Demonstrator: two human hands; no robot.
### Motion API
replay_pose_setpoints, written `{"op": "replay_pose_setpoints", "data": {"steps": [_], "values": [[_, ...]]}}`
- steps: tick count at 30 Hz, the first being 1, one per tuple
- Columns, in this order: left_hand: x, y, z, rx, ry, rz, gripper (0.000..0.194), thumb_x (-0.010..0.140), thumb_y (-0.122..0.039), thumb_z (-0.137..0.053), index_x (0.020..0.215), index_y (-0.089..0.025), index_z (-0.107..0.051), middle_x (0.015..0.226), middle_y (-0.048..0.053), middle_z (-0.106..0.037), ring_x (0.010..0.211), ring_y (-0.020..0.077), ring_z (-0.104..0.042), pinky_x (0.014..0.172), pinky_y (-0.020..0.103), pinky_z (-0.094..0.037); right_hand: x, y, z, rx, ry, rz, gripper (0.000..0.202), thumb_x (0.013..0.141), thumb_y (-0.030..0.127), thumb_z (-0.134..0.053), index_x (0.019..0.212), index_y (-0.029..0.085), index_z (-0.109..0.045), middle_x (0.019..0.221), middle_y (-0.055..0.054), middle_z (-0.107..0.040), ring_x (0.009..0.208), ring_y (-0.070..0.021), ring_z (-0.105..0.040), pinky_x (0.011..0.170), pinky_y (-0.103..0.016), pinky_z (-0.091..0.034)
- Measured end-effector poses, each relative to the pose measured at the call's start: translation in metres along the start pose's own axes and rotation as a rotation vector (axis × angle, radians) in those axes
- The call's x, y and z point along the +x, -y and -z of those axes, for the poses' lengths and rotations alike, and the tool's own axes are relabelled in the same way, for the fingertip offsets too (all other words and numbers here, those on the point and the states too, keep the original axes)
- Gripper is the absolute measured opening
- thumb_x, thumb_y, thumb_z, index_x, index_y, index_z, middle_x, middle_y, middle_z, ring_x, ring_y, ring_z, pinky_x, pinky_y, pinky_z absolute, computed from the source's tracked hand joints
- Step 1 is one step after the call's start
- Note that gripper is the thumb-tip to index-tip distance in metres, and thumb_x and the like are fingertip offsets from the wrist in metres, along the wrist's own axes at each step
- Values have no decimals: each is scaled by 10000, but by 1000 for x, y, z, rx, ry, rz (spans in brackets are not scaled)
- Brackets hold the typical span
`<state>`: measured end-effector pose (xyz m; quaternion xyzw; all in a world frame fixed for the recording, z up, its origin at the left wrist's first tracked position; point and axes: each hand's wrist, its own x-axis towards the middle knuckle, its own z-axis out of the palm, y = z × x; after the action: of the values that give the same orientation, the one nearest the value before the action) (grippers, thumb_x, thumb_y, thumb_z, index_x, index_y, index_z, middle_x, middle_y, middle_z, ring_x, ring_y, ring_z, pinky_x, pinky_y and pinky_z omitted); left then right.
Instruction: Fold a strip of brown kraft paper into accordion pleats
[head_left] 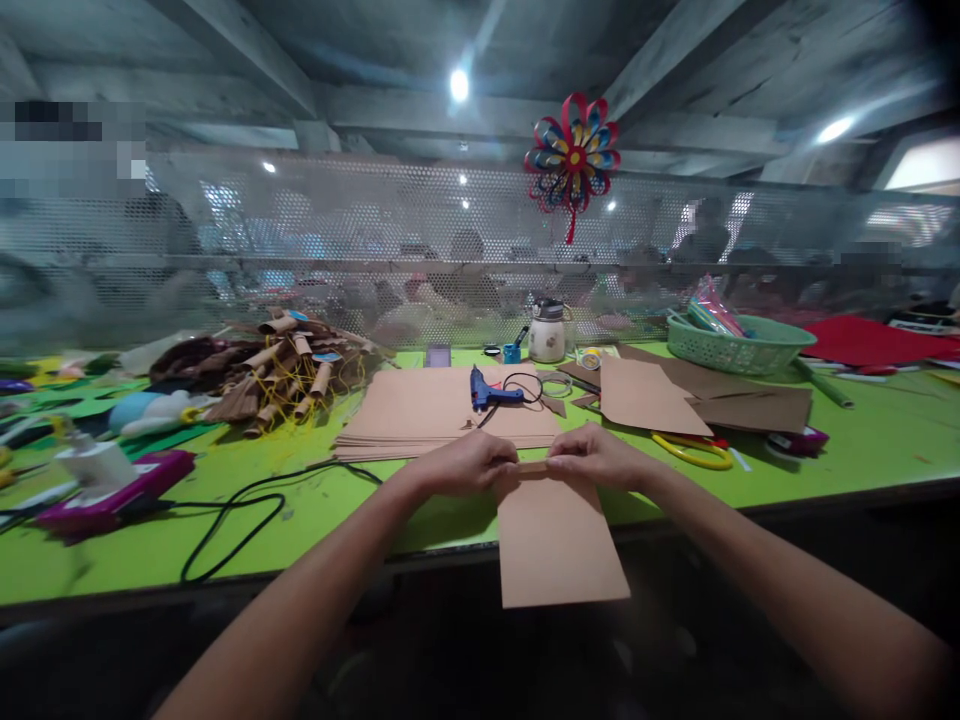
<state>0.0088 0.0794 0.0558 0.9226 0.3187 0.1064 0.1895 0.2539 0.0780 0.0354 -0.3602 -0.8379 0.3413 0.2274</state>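
Observation:
A sheet of brown kraft paper (562, 545) hangs over the table's front edge, its far end folded or rolled into a narrow strip. My left hand (472, 462) pinches the left end of that strip, fingers closed. At the right end, my right hand (598, 458) is closed on the same sheet, thumb along the fold. Just beyond my hands lies a stack of brown paper sheets (405, 405), and a blue glue gun (493, 392) rests on top of it.
Rolled brown paper pieces with yellow string (289, 375) are heaped at left. A purple power strip (120, 495) and black cable (281, 490) lie nearer. Farther back stand a white jar (547, 335) and green basket (739, 345). Yellow-handled scissors (694, 455) lie right, partly under paper.

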Motion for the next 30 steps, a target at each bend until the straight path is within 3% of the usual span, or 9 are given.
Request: {"op": "replay_pose_setpoints", "data": {"steps": [4, 8, 12, 15, 17, 19, 23, 26, 30], "values": [[-1, 5, 0, -108, 41, 24, 219, 880, -261, -446, 862, -130, -622, 597, -17, -534, 545, 102, -472, 523, 197, -332, 1, -2, -1, 51, -5, -13, 376, 837, 459, -573, 794, 104, -688, 604, 13, -525, 546, -86, -401, 499, -211, -271], [-2, 9, 1, -360, 78, 4, 282, 901, -374, -478, 869, -123, -603, 664, 4, -573, 597, 110, -546, 574, 201, -398, -6, 1, 6, 256, -22, -48, 454, 798, 549, -605, 871, 109, -690, 767, -54, -636, 677, -140, -541, 578, -230, -398], [-3, 3, 4, -657, 68, -27, 336, 874, -443, -547, 869, -113, -608, 665, 8, -571, 592, 97, -533, 576, 202, -406, -17, 10, 10, 634, -125, 0, 611, 869, 670, -370, 1059, 150, -629, 1049, -132, -646, 923, -217, -613, 766, -335, -498], [-5, -1, 3, -855, 104, -55, 344, 851, -454, -592, 846, -111, -612, 641, 8, -576, 563, 87, -523, 574, 205, -414, -18, 18, 2, 754, -170, 89, 468, 868, 553, -514, 1148, 185, -587, 1115, -122, -638, 963, -207, -618, 791, -323, -507], [-6, -1, 0, -943, 166, -70, 356, 818, -468, -633, 831, -112, -623, 647, 23, -604, 558, 96, -547, 577, 214, -435, -15, 25, -6, 751, -81, 159, 463, 797, 408, -684, 1185, 181, -577, 1128, -118, -638, 942, -200, -628, 787, -307, -511], [-7, 3, -4, -1009, 223, -78, 374, 786, -481, -665, 811, -108, -638, 652, 46, -633, 552, 113, -571, 571, 226, -453, -10, 32, -13, 748, 73, 232, 496, 774, 347, -723, 1209, 166, -569, 1099, -125, -646, 915, -204, -639, 788, -323, -519], [-6, 9, -10, -1075, 291, -111, 368, 756, -470, -697, 707, -108, -654, 616, 71, -654, 537, 139, -591, 567, 244, -471, 0, 48, -18, 707, 225, 371, 400, 778, 358, -720, 1093, 126, -639, 977, -109, -640, 878, -204, -634, 800, -360, -526], [-6, 4, -12, -1059, 339, -125, 400, 727, -501, -710, 700, -103, -674, 617, 76, -662, 544, 153, -594, 588, 261, -481, 4, 59, -21, 638, 147, 418, 286, 724, 332, -768, 909, 121, -708, 952, -92, -596, 895, -202, -608, 792, -346, -526], [-6, -4, -11, -1050, 341, -92, 440, 699, -509, -729, 768, -76, -691, 747, 79, -684, 651, 161, -606, 682, 275, -484, 5, 62, -30, 725, 36, 427, 208, 704, 305, -782, 812, 138, -719, 898, -73, -586, 785, -169, -607, 645, -279, -532]]}}
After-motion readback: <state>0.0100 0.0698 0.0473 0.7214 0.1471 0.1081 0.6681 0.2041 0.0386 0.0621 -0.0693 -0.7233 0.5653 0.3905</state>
